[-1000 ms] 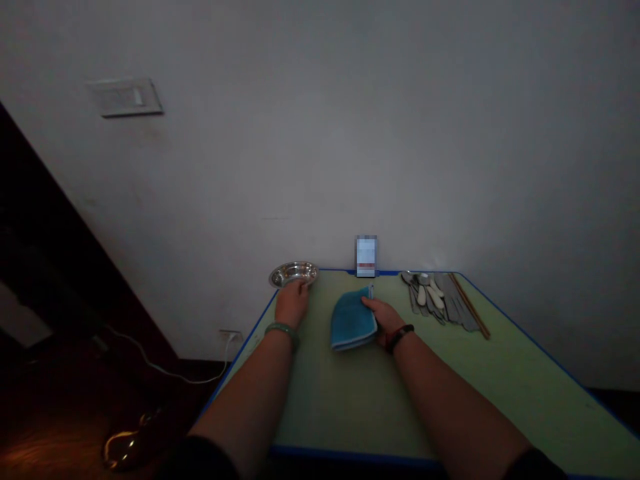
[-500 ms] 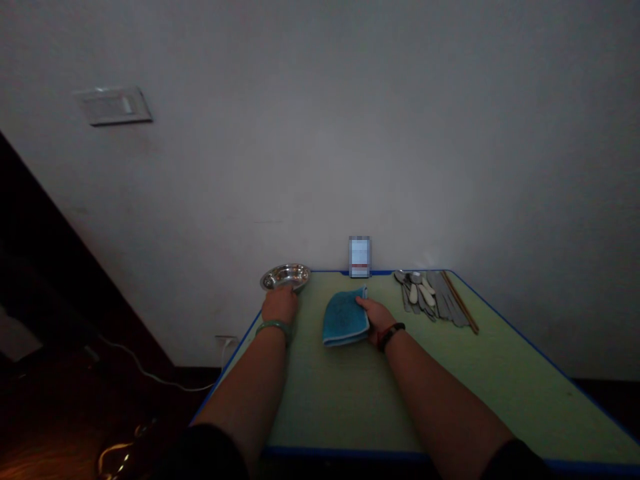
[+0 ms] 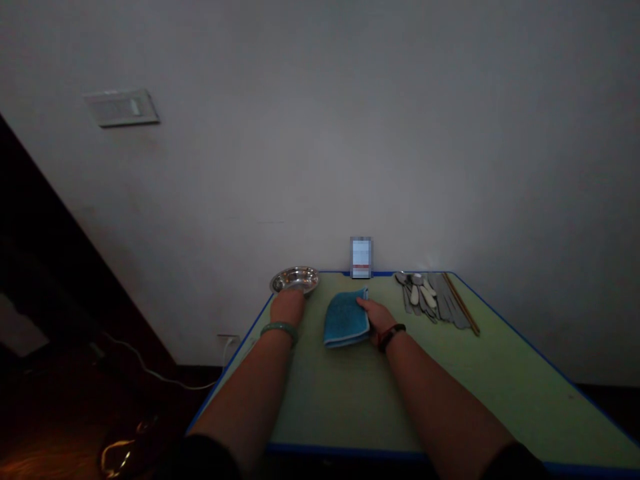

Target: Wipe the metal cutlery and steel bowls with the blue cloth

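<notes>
At the table's far left corner, a shiny shallow steel bowl (image 3: 296, 275) sits partly over the blue edge. My left hand (image 3: 288, 308) is closed at its near rim; the fingertips are hidden behind the hand. In my right hand (image 3: 379, 319) is a folded blue cloth (image 3: 347, 319) with pale edging, pinched at its right side with the thumb on top. The cloth is held over the middle of the table, between the bowl and the cutlery.
Spoons and other cutlery (image 3: 424, 293) lie at the back right, with wooden chopsticks (image 3: 461, 305) along their right side. A phone (image 3: 361, 258) stands against the wall at the back edge of the green table (image 3: 345, 400). A white cable (image 3: 165, 380) runs at the left.
My left hand and the steel bowl have shifted slightly to the right. The right hand keeps hold of the cloth in nearly the same place.
</notes>
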Demonstrator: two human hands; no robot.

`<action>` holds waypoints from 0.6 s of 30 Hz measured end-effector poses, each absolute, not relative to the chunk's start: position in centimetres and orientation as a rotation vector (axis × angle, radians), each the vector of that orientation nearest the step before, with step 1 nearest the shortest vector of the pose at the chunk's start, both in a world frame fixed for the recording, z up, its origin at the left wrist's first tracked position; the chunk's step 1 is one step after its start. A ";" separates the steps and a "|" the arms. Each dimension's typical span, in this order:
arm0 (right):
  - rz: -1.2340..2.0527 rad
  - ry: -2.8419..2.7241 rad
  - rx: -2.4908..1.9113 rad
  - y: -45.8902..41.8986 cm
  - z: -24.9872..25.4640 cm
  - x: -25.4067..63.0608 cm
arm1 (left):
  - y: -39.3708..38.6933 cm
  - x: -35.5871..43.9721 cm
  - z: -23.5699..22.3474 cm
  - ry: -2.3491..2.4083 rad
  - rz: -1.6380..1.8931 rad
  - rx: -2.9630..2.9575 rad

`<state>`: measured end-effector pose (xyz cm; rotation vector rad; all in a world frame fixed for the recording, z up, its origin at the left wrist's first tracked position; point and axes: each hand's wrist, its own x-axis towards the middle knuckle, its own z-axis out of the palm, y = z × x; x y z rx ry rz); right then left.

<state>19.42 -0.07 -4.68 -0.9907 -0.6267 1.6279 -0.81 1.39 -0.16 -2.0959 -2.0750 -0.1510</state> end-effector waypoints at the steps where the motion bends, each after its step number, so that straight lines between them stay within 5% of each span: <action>1: 1.619 -0.635 -1.001 0.1 -4.9 19.5 | 1.3 -0.8 -0.1 -2.069 -0.147 -2.100; 18: 1.626 -0.680 -0.979 0.3 -5.5 19.5 | 0.9 0.0 0.8 -1.981 -0.235 -2.268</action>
